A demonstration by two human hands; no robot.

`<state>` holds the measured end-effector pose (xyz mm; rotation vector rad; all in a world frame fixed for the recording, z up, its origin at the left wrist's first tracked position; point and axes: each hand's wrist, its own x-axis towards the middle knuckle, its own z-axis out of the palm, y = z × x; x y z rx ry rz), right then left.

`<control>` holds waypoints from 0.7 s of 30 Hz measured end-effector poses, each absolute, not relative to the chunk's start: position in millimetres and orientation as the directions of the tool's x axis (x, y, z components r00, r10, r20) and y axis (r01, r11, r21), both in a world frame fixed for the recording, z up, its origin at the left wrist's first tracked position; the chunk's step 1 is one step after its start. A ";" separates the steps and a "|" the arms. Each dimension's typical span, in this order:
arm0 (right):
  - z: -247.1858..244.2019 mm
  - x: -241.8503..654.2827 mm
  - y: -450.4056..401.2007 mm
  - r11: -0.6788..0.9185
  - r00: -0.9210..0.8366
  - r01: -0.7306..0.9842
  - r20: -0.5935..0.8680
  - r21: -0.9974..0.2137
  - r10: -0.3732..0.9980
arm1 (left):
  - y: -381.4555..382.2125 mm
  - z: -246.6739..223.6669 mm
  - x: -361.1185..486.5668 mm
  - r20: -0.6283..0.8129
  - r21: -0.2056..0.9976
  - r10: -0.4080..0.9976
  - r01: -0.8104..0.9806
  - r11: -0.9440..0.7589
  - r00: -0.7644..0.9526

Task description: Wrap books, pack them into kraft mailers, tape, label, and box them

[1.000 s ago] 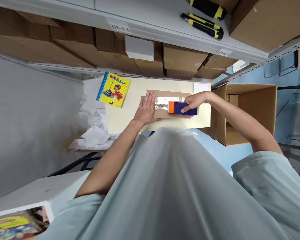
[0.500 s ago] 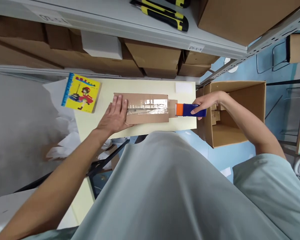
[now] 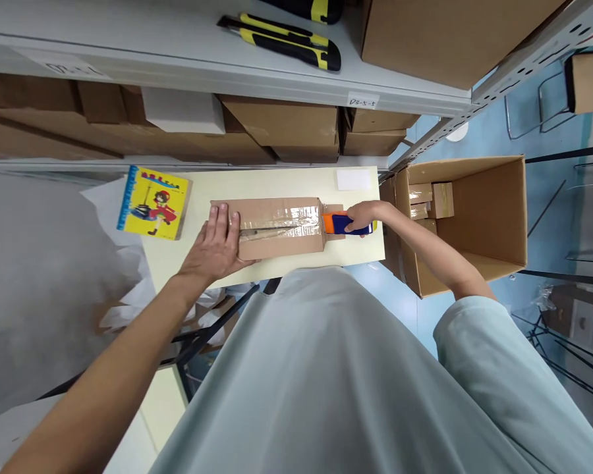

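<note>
A narrow cardboard box [image 3: 277, 245] lies on the pale yellow tabletop [image 3: 202, 187], with shiny clear tape [image 3: 306, 217] over the right part of its lengthwise seam. My left hand [image 3: 220, 247] lies flat on the box's left end, fingers stretched out, holding nothing. In my right hand [image 3: 363, 216] is a blue and orange tape dispenser [image 3: 339, 223], gripped with the fingers wrapped round it. Its orange end touches or nearly touches the box's right end. A brown cardboard flap [image 3: 335, 235] sticks out under the dispenser. The tape roll is mostly hidden.
A yellow picture book [image 3: 155, 203] lies at the table's left end, a white label [image 3: 353, 179] at the back right. Two utility knives [image 3: 291, 43] lie on the shelf [image 3: 178, 62] above. An open carton [image 3: 484, 217] holding small boxes [image 3: 442, 199] stands at the right.
My right hand has moved left with the tape dispenser, from beyond the flap up to the box's right end. My left hand stays flat on the box. The camera view has shifted slightly.
</note>
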<state>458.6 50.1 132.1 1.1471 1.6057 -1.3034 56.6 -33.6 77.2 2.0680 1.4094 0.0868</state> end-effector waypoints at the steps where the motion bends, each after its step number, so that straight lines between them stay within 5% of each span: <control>1: 130.1 452.1 44.4 0.090 -0.269 0.963 -0.934 -0.255 0.235 | -33.1 78.2 57.0 -0.298 0.515 0.854 0.825 -0.232 0.426; 5: 120.1 436.2 16.8 -0.026 -0.013 0.999 -0.885 -0.028 0.465 | -30.8 82.5 58.6 -0.362 0.438 0.829 0.863 -0.252 0.426; 7: 121.0 437.1 0.7 -0.086 0.019 0.996 -0.866 -0.028 0.499 | -30.4 81.5 57.8 -0.381 0.406 0.817 0.872 -0.272 0.432; 13: 159.7 436.0 -47.3 -0.275 0.099 0.951 -0.699 -0.143 0.708 | -40.7 77.0 59.1 -0.346 0.372 0.825 0.872 -0.317 0.447; 16: 183.5 417.7 -49.9 -0.439 0.225 0.859 -0.575 -0.264 0.786 | -44.3 96.1 78.0 -0.186 0.422 0.824 0.801 -0.425 0.536; 21: 230.7 362.3 8.7 -0.229 0.086 0.846 -0.301 -0.482 0.950 | -13.9 162.3 117.6 0.132 0.393 0.741 0.651 -0.649 0.658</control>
